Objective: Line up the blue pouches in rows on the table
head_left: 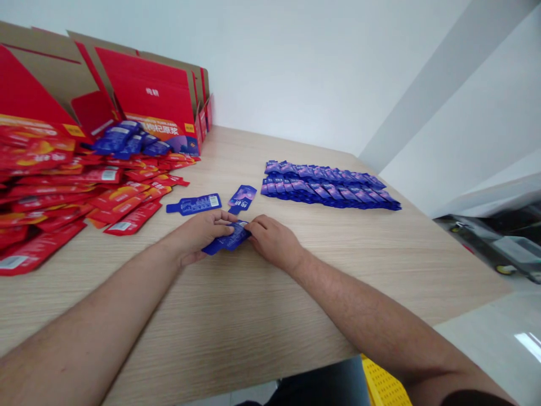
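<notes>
Near the middle of the table, my left hand (208,234) is closed on a blue sachet (230,239), its thumb lying on top. My right hand (270,239) pinches the right end of the same sachet; those fingertips are partly hidden. Just beyond my hands lie two loose blue sachets: one with a barcode (198,204) to the left, and one with a pink print (243,197) right behind the fingers. Farther right, many blue sachets (329,189) overlap in two long rows.
At the left is a large heap of red sachets (127,197), with several blue ones (122,138) on top. Open red cartons (147,90) stand behind it against the wall. The wooden table (359,242) ends at the right, and a yellow perforated object (384,383) is below its front edge.
</notes>
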The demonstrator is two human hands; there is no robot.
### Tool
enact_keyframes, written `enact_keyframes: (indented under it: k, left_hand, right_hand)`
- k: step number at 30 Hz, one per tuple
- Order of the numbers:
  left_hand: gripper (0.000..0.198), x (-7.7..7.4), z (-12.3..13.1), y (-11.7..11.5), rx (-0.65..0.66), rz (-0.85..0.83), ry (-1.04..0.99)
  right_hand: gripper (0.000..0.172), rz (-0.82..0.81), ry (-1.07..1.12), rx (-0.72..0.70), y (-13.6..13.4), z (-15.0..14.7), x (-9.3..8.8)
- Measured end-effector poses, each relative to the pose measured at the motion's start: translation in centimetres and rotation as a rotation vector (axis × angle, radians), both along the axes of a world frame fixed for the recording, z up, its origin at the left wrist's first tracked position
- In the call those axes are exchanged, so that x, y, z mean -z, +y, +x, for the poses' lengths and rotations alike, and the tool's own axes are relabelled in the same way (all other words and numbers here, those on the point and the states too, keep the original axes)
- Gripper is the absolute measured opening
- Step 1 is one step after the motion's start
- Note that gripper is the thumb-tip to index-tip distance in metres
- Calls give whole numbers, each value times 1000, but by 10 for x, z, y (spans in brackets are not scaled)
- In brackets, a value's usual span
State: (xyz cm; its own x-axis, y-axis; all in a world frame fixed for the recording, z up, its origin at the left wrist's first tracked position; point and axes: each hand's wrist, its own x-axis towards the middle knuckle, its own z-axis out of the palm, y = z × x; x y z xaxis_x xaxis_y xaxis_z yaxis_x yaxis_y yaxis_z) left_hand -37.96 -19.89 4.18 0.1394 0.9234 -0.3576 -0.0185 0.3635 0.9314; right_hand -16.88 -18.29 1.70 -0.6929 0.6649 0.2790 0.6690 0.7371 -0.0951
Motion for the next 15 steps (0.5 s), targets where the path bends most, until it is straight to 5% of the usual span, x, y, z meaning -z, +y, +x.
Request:
enact_keyframes:
  k: [8,15]
  left_hand:
    - [32,-7,4,-2,-52,-78,-196]
    - [27,2,7,2,-60,-60,-76]
  right_hand:
    - [14,-15,229,98,4,16,-21]
    - [15,-131,487,397,56,55,-50]
